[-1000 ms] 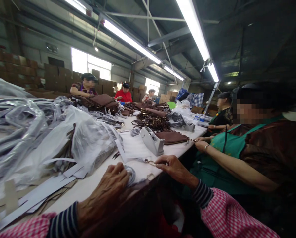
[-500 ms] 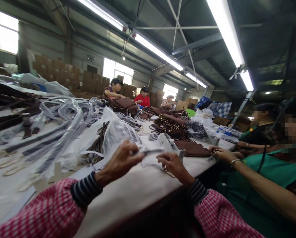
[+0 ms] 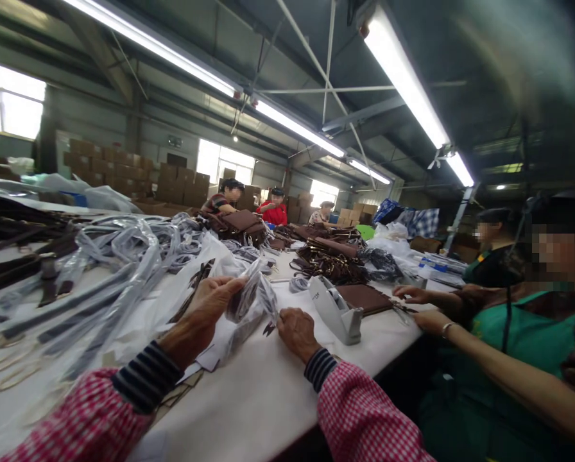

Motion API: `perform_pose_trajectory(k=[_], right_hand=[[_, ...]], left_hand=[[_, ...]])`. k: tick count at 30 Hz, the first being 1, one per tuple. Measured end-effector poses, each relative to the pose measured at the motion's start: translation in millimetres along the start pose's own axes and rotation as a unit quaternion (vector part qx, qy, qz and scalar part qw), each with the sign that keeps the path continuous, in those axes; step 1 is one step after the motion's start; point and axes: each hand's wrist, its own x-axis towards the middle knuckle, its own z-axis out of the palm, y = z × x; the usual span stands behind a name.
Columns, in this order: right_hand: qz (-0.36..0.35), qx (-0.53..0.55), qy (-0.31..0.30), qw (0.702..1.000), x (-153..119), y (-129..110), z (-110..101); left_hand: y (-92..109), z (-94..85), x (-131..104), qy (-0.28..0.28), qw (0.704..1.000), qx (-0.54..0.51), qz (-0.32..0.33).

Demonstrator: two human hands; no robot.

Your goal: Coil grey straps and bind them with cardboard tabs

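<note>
My left hand [image 3: 210, 308] is closed, thumb and fingers pinching a clear plastic bag [image 3: 256, 289] with something dark and grey inside it. Opposite it, my right hand [image 3: 297, 330] has its fingers curled at the bag's lower right edge. Two small dark points [image 3: 269, 329] stick out beside those fingers; what they belong to is hidden. Just right of my right hand stands a grey tape dispenser [image 3: 335, 311]. Behind it lies a flat brown leather piece [image 3: 367, 298].
Plastic-wrapped straps [image 3: 124, 269] spread over the table's left side. A pile of brown bags with metal fittings [image 3: 326, 260] lies farther back. At right, a co-worker in a green apron [image 3: 504, 340] has both hands at the table's edge. Other people sit at the far end.
My left hand has moved left and slightly down, now pinching the bag. My right hand has moved left and down and curled in. The tape dispenser is more fully visible.
</note>
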Motion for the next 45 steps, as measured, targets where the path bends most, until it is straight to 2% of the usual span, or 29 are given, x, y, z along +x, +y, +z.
perform_pose_trajectory(k=[3,7,9,13,18,24,28,30,32,34,36,37,39,42,45], right_hand=[[0.069,0.113,0.016,0.991,-8,4,-20],[0.104,0.257,0.006,0.961,-38,2,-47],[0.136,0.349,0.003,0.927,-56,-3,-57],[0.204,0.514,0.004,0.833,-82,-15,-64],[0.219,0.542,0.029,0.810,-86,-26,-58],[0.190,0.586,0.038,0.787,-72,-37,-57],[0.170,0.604,0.027,0.778,-75,-33,-53],[0.168,0.598,0.040,0.783,-83,-25,-49],[0.130,0.546,0.079,0.824,-94,-16,-45],[0.025,0.437,0.124,0.890,-106,-9,-43],[-0.109,0.312,0.155,0.931,-114,-6,-44],[-0.162,0.263,0.164,0.937,-117,-6,-46],[-0.217,0.204,0.183,0.937,-120,-7,-48],[-0.209,0.171,0.206,0.941,-123,-8,-45],[-0.194,0.175,0.189,0.946,-131,-4,-30]], left_hand=[[-9,2.8,1,-0.025,1.000,0.007,-0.013],[-18,5.5,-1,-0.045,0.998,0.004,-0.047],[-20,7.5,-3,-0.048,0.997,0.003,-0.060],[-22,13.1,-8,-0.076,0.995,0.001,-0.070],[-24,19.3,-13,-0.164,0.985,-0.015,-0.051],[-39,27.4,-19,-0.200,0.978,-0.007,-0.056],[-44,30.4,-24,-0.191,0.980,0.019,-0.061],[-42,30.6,-26,-0.186,0.980,0.017,-0.071],[-40,30.9,-26,-0.182,0.980,0.011,-0.078],[-38,32.0,-27,-0.179,0.980,0.017,-0.083],[-39,34.2,-28,-0.185,0.979,0.040,-0.082],[-42,35.6,-29,-0.189,0.977,0.062,-0.079],[-50,38.7,-33,-0.193,0.969,0.149,-0.040],[-71,42.7,-44,-0.165,0.940,0.286,0.081],[-95,44.4,-54,-0.170,0.885,0.385,0.199]])
